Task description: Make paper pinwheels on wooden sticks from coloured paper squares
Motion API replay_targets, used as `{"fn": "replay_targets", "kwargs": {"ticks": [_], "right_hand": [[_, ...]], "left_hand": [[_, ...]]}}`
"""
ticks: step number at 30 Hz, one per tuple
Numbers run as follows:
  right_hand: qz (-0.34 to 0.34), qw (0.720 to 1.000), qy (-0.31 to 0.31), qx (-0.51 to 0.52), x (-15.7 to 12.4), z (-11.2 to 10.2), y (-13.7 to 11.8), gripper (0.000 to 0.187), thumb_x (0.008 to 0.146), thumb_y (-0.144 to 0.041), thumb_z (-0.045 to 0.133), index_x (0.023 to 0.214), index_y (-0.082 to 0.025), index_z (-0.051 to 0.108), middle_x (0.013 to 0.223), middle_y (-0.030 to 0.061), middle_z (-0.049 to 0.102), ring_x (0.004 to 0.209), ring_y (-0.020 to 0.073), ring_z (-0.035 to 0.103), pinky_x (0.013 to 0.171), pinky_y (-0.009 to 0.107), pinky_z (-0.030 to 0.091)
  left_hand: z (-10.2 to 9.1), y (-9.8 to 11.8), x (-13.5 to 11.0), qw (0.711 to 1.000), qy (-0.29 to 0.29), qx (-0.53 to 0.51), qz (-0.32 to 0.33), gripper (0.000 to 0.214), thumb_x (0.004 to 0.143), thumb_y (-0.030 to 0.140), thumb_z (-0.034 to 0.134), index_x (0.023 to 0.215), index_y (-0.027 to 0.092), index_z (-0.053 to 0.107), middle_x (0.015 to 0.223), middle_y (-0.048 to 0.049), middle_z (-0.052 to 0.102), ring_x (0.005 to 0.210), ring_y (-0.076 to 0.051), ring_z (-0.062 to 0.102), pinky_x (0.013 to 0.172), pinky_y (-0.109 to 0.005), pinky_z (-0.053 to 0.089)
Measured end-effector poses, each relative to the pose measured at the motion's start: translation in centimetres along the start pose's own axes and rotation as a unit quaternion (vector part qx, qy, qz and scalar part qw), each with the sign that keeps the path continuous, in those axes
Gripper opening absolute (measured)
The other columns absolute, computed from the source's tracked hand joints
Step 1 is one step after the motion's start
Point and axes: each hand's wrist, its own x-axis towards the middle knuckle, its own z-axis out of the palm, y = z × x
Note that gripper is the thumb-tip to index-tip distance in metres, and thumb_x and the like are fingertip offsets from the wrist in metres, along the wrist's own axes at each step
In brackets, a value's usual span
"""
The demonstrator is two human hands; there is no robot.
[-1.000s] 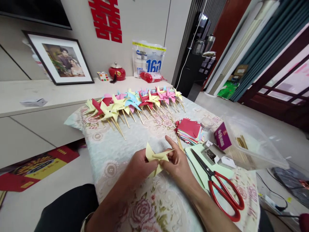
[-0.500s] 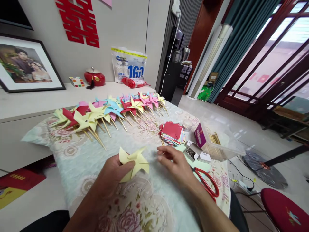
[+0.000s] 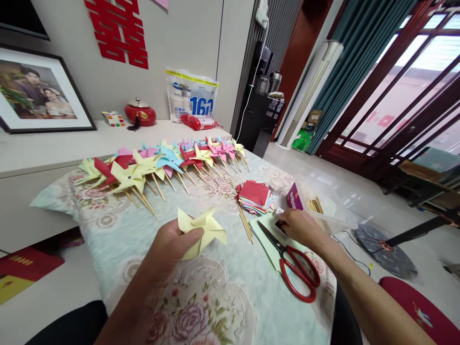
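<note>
Yellow folded-paper pinwheel (image 3: 201, 232) sits pinched in the left hand (image 3: 171, 249); right hand's (image 3: 300, 228) grip unclear; white bag (image 3: 190, 98) reads "163".

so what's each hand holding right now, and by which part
The left hand pinches the yellow paper pinwheel at its centre. The right hand reaches by the small box; any hold there cannot be told.
</note>
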Motion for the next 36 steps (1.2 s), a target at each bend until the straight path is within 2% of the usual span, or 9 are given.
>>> {"fn": "replay_targets", "kwargs": {"ticks": [5,10,15,24,28,36], "right_hand": [[-0.011,0.999,-0.025,-0.037,0.3,0.2,-0.5,0.022,0.081,-0.008,0.052,0.087,-0.015,0.072,0.085,0.0127,0.074,0.073,0.0209,0.068,0.058,0.029,0.03],[-0.015,0.999,-0.022,-0.047,0.4,0.2,-0.4,0.023,0.082,-0.006,0.052,0.09,-0.016,0.071,0.087,0.0117,0.074,0.077,0.0214,0.069,0.059,0.029,0.031],[-0.02,0.998,-0.02,-0.052,0.4,0.3,-0.4,0.019,0.085,-0.009,0.052,0.09,-0.015,0.07,0.092,0.013,0.074,0.079,0.0219,0.07,0.061,0.028,0.034],[-0.049,0.997,-0.021,-0.065,0.6,0.7,-0.1,0.022,0.088,-0.008,0.048,0.093,-0.012,0.068,0.098,0.0151,0.074,0.085,0.0223,0.071,0.068,0.028,0.039],[-0.051,0.996,-0.018,-0.074,0.6,0.8,0.0,0.024,0.094,-0.012,0.044,0.094,-0.011,0.067,0.095,0.017,0.074,0.082,0.0244,0.072,0.067,0.03,0.039],[-0.039,0.997,0.006,-0.062,0.2,1.0,0.4,0.02,0.092,-0.011,0.045,0.094,-0.01,0.065,0.087,0.0171,0.075,0.074,0.0245,0.07,0.062,0.03,0.034]], "left_hand": [[0.4,0.3,0.1,1.0,-0.007,-0.014,-0.006,0.042,0.056,0.03,0.08,0.093,0.013,0.072,0.066,-0.0043,0.073,0.062,-0.023,0.069,0.053,-0.027,0.049],[0.6,0.3,0.5,1.0,-0.02,-0.01,-0.004,0.039,0.056,0.029,0.08,0.091,0.014,0.072,0.069,-0.0049,0.075,0.067,-0.025,0.07,0.054,-0.027,0.05],[0.6,0.0,1.1,0.999,-0.042,-0.002,0.003,0.034,0.059,0.029,0.08,0.088,0.014,0.072,0.071,-0.0048,0.075,0.063,-0.02,0.068,0.058,-0.026,0.05],[0.9,-0.2,1.1,0.999,-0.038,0.019,0.005,0.032,0.059,0.031,0.079,0.084,0.013,0.072,0.066,-0.0038,0.073,0.058,-0.019,0.063,0.055,-0.024,0.046],[0.9,-0.2,1.1,0.999,-0.035,0.029,0.005,0.032,0.058,0.032,0.078,0.083,0.013,0.072,0.065,-0.0039,0.073,0.06,-0.02,0.063,0.054,-0.025,0.046],[0.8,-0.5,1.5,0.999,-0.027,0.041,0.006,0.033,0.055,0.033,0.078,0.081,0.014,0.072,0.063,-0.0035,0.071,0.059,-0.021,0.063,0.054,-0.026,0.044]]}}
